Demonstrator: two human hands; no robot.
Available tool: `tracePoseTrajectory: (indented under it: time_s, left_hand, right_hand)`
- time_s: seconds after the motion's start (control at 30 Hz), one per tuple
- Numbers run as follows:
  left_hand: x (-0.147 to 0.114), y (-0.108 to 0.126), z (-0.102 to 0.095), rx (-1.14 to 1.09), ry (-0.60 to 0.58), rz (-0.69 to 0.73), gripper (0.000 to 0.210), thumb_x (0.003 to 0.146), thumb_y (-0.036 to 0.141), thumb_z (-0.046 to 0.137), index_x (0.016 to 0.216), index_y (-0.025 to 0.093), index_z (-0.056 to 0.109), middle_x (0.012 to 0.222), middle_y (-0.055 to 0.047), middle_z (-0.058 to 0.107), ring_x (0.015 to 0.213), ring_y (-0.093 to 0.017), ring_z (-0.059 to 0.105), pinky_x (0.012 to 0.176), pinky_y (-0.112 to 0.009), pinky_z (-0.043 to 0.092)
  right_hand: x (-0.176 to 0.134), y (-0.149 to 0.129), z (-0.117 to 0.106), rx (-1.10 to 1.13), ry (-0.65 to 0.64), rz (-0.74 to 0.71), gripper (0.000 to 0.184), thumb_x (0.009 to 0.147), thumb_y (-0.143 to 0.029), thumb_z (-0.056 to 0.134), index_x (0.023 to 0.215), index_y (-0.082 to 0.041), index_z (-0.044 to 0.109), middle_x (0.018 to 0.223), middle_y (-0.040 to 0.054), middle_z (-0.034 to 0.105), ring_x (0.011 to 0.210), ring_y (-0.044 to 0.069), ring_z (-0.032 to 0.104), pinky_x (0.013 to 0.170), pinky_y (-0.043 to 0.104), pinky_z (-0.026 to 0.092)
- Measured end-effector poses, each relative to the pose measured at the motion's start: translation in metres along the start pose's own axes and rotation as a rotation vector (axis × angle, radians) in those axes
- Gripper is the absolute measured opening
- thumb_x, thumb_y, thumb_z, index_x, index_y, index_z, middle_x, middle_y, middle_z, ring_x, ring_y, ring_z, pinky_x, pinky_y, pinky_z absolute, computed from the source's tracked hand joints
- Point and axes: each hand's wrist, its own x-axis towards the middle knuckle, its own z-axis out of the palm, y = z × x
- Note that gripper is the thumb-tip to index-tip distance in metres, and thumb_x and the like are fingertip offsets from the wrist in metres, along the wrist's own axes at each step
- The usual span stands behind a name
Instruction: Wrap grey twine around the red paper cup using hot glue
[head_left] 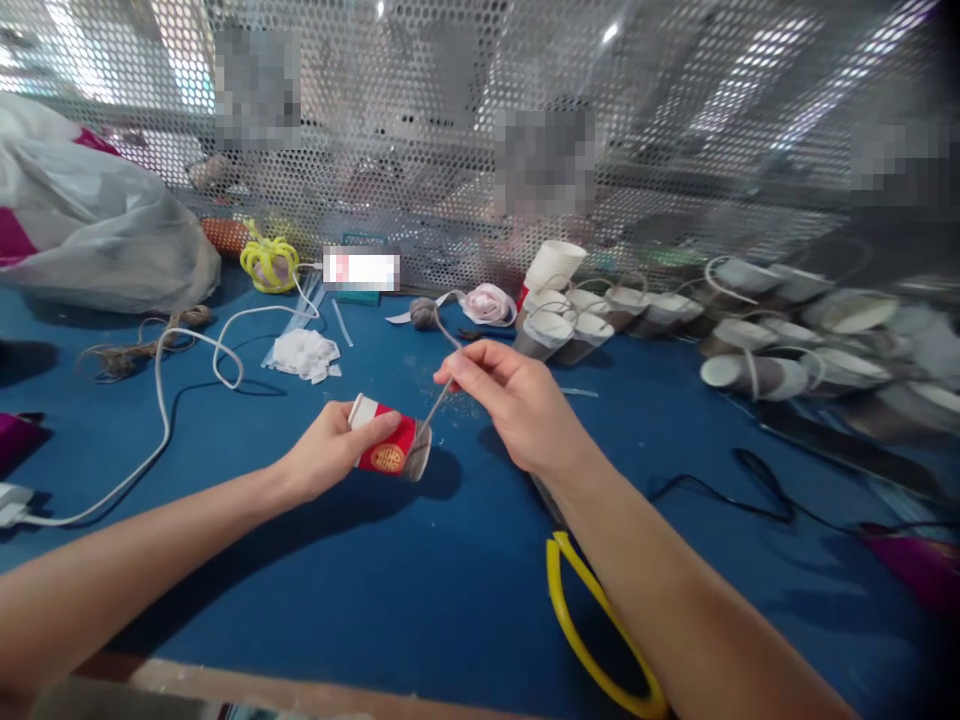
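My left hand (337, 450) is closed around a red and white paper cup (375, 425) with a gold emblem, lying on its side in the grip above the table. Grey yarn (436, 405) runs from the cup's right end, where a grey band covers the wall near the rim. Between the thumb and forefinger of my right hand (510, 395) that yarn is pinched taut, up and right of the cup. Beyond the fingers the strand leads back to a small grey yarn ball (424, 314).
Several grey-wrapped cups (547, 328) stand at the back right. A yellow loop handle (559, 600) lies partly under my right forearm. White scraps (304, 355), a white cable (161, 400), a ribbon roll (489, 304) and a plastic bag (97, 220) are on the blue table (360, 600).
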Motion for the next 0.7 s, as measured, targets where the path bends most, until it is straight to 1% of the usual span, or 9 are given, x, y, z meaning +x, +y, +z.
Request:
tracePoseTrajectory:
  time_s: [0.13,0.27,0.43,0.53,0.7]
  left_hand:
    - [0.002,-0.002,-0.001,-0.063,0.001,-0.065,0.032,0.064,0.043,0.063,0.06,0.013,0.052,0.051,0.003,0.053,0.044,-0.006,0.042,0.044,-0.018,0.029]
    - [0.001,-0.002,-0.002,-0.004,-0.006,-0.082,0.034,0.067,0.044,0.061,0.059,0.013,0.05,0.049,0.004,0.049,0.042,-0.006,0.038,0.043,-0.018,0.026]
    - [-0.008,0.003,0.003,0.076,-0.061,-0.009,0.033,0.068,0.042,0.06,0.055,0.013,0.05,0.048,0.005,0.045,0.043,-0.005,0.033,0.042,-0.018,0.023]
    - [-0.012,0.004,0.007,0.044,-0.097,0.045,0.031,0.068,0.041,0.059,0.059,0.012,0.054,0.049,0.004,0.047,0.044,-0.005,0.035,0.043,-0.018,0.026]
    - [-0.017,0.005,0.007,0.052,-0.087,0.124,0.03,0.067,0.041,0.06,0.059,0.012,0.057,0.049,0.002,0.05,0.045,-0.007,0.038,0.043,-0.019,0.031]
  right_hand:
    - [-0.002,-0.004,-0.003,-0.069,0.017,-0.03,0.016,0.078,-0.032,0.054,0.07,-0.018,0.057,0.07,0.0005,0.06,0.066,0.012,0.051,0.062,0.026,0.04]
    - [-0.002,-0.006,-0.002,-0.132,0.032,-0.035,0.015,0.079,-0.03,0.053,0.07,-0.018,0.057,0.069,0.0006,0.06,0.064,0.011,0.051,0.06,0.025,0.04]
    - [0.0,-0.001,-0.001,-0.236,0.043,-0.003,0.017,0.079,-0.03,0.052,0.07,-0.016,0.057,0.067,0.0006,0.059,0.06,0.011,0.048,0.057,0.024,0.038]
    - [0.001,0.002,-0.001,-0.295,0.034,0.032,0.019,0.079,-0.032,0.051,0.07,-0.017,0.056,0.065,0.0004,0.057,0.058,0.011,0.047,0.056,0.025,0.037]
    - [0.002,0.007,-0.001,-0.32,-0.008,0.051,0.019,0.08,-0.033,0.049,0.069,-0.018,0.053,0.065,0.0005,0.056,0.059,0.012,0.047,0.058,0.026,0.038]
